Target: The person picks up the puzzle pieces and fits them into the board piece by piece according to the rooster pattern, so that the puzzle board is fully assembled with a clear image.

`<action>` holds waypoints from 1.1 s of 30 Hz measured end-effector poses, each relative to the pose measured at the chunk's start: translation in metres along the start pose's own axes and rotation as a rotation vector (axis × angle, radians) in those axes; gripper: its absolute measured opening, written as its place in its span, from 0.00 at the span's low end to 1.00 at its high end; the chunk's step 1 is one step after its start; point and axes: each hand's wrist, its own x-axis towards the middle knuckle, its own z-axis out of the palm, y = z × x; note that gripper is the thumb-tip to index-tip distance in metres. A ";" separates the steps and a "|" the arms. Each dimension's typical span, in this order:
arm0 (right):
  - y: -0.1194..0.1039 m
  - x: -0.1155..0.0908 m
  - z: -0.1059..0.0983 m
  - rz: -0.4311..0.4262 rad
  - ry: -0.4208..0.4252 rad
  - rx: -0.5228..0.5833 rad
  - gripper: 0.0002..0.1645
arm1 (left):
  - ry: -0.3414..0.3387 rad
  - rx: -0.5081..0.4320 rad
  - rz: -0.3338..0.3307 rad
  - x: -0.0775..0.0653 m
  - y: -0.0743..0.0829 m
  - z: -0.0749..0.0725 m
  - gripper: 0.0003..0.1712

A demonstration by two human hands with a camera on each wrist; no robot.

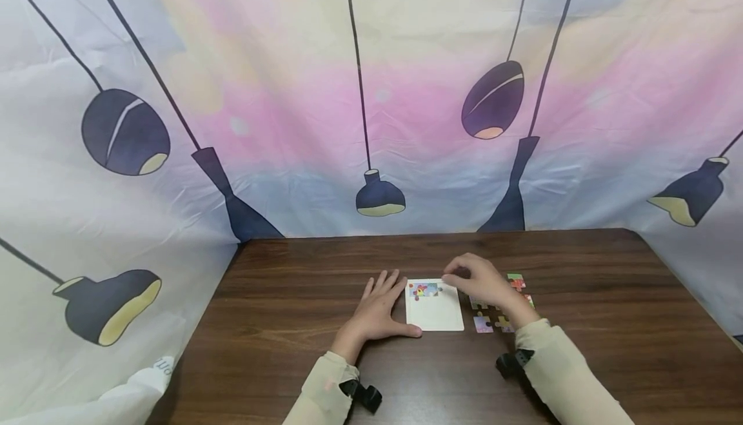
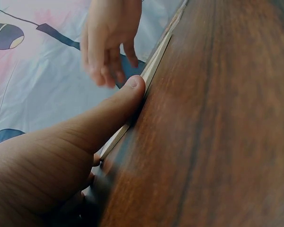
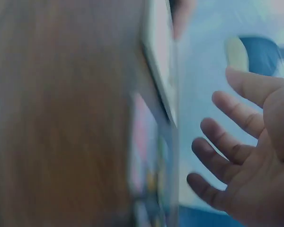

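Observation:
A white square puzzle board (image 1: 435, 316) lies on the wooden table, with a few joined jigsaw pieces (image 1: 426, 290) along its upper left. My left hand (image 1: 373, 312) rests at the board's left side, fingers spread and thumb at the near edge. In the left wrist view that thumb (image 2: 116, 106) lies against the board's thin edge (image 2: 156, 60). Over the upper right corner hovers my right hand (image 1: 480, 281). Its fingers (image 3: 236, 111) are loosely bent and apart in the right wrist view, with nothing between them.
Loose jigsaw pieces (image 1: 483, 325) are spread right of the board, partly hidden under the right hand and forearm. The brown table (image 1: 290, 296) meets a printed cloth backdrop (image 1: 302, 173) at its far edge. Each wrist wears a small black camera.

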 end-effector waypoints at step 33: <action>0.088 -0.065 -0.086 0.109 -0.008 -0.203 0.20 | 0.022 0.012 0.010 0.001 0.001 0.004 0.69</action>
